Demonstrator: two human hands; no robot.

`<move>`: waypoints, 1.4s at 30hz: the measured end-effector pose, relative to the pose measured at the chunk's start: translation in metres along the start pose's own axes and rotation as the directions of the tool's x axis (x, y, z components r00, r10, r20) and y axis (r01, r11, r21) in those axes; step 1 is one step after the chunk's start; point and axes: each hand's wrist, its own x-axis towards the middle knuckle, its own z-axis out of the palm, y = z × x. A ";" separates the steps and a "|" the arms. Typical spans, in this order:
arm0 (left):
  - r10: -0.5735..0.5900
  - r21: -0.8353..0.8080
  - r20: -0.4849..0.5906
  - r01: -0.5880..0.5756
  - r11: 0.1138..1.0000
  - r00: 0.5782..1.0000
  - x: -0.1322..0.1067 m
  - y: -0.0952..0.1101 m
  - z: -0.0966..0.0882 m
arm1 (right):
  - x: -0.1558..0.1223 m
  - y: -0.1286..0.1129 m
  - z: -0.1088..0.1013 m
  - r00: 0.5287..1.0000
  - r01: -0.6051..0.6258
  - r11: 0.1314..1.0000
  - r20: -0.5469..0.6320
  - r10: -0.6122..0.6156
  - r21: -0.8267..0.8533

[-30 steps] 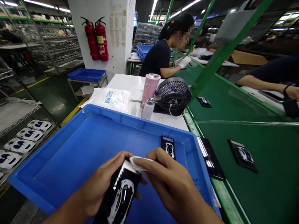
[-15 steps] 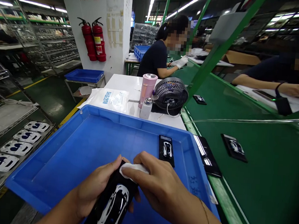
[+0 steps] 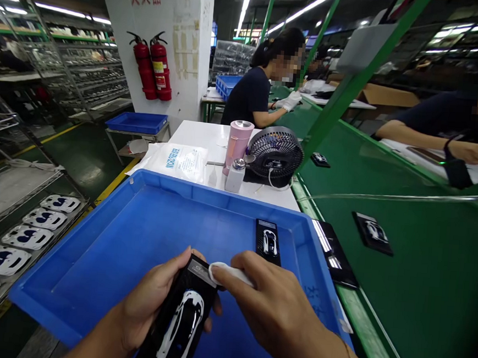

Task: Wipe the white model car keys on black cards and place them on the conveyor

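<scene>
My left hand (image 3: pixel 149 296) is closed around a black rectangular display base (image 3: pixel 172 295), its fingertips showing past the far side. A white-and-black model car (image 3: pixel 181 329) is fixed on this base, and a grey label plate (image 3: pixel 202 271) shows at its upper end. Pinched in my right hand (image 3: pixel 270 303) is a white cloth (image 3: pixel 231 273), which touches the upper right corner of the base by the label. Both hands are over the blue tray (image 3: pixel 106 235). Inside the tray, beyond my right hand, lies a second model car on a black base (image 3: pixel 267 242).
Right of the tray runs a green conveyor belt (image 3: pixel 345 198) carrying a boxed-looking model car (image 3: pixel 372 232). A glossy black panel (image 3: pixel 334 255) rests at the tray's edge. Behind stand a fan (image 3: pixel 276 157), pink tumbler (image 3: pixel 238 143) and bottle (image 3: pixel 235 176). White car shells (image 3: pixel 27 237) line a left rack.
My right hand with the cloth has slid right along the base's upper end, uncovering the grey label plate. My left hand keeps its hold on the base.
</scene>
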 end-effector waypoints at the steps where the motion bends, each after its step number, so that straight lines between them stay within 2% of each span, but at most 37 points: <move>1: 0.002 0.001 -0.013 -0.002 1.000 1.000 0.001 -0.001 0.000 | 0.001 -0.002 0.000 1.000 0.009 1.000 -0.006 -0.009 0.009; 6: 0.064 -0.013 -0.084 -0.066 0.998 0.994 0.002 -0.003 -0.001 | 0.010 -0.009 0.000 0.998 0.069 0.998 0.010 -0.069 0.006; 10: 0.169 -0.015 -0.084 -0.171 0.985 0.982 -0.004 0.007 -0.002 | -0.005 0.007 0.002 0.999 -0.015 0.999 -0.030 0.013 -0.049; 12: 0.233 0.002 -0.102 -0.234 0.972 0.967 -0.006 0.011 -0.001 | -0.015 0.013 0.003 0.995 -0.087 0.994 -0.041 0.090 0.067; 14: 0.288 0.018 -0.127 -0.288 0.957 0.949 -0.007 0.012 0.001 | -0.023 0.014 0.004 0.974 -0.201 0.932 -0.038 0.222 0.302; 17: 0.370 0.050 -0.153 -0.367 0.929 0.916 -0.008 0.009 0.004 | -0.026 0.007 0.005 0.900 -0.363 0.688 0.045 0.433 0.629; 19: 0.425 0.071 -0.177 -0.420 0.905 0.887 -0.008 0.007 0.006 | -0.023 0.002 0.008 0.868 -0.406 0.517 0.143 0.475 0.753; 22: 0.511 0.055 -0.260 -0.516 0.855 0.819 -0.007 0.009 0.008 | -0.018 0.000 0.017 0.850 -0.424 0.314 0.253 0.463 0.850; 25: 0.562 -0.045 -0.335 -0.608 0.792 0.757 -0.001 0.014 0.009 | -0.014 -0.002 0.027 0.794 -0.487 0.063 0.411 0.448 0.871; 27: 0.550 -0.143 -0.367 -0.629 0.764 0.751 0.004 0.017 0.008 | -0.013 -0.006 0.032 0.762 -0.506 -0.115 0.506 0.404 0.855; 29: 0.487 -0.234 -0.418 -0.609 0.758 0.767 0.009 0.018 0.006 | -0.013 -0.012 0.033 0.759 -0.489 -0.233 0.542 0.362 0.841; 31: 0.390 -0.303 -0.474 -0.562 0.770 0.790 0.014 0.015 0.001 | -0.012 -0.016 0.032 0.766 -0.469 -0.257 0.534 0.358 0.845; 34: 0.284 -0.358 -0.504 -0.496 0.791 0.816 0.021 0.009 -0.007 | -0.009 -0.019 0.029 0.768 -0.457 -0.193 0.494 0.407 0.868; 38: 0.235 -0.389 -0.495 -0.455 0.801 0.837 0.027 0.000 -0.012 | -0.008 -0.017 0.029 0.768 -0.457 -0.076 0.436 0.468 0.886; 42: 0.188 -0.415 -0.488 -0.416 0.809 0.852 0.029 -0.006 -0.009 | -0.009 -0.016 0.030 0.766 -0.472 -0.026 0.424 0.483 0.881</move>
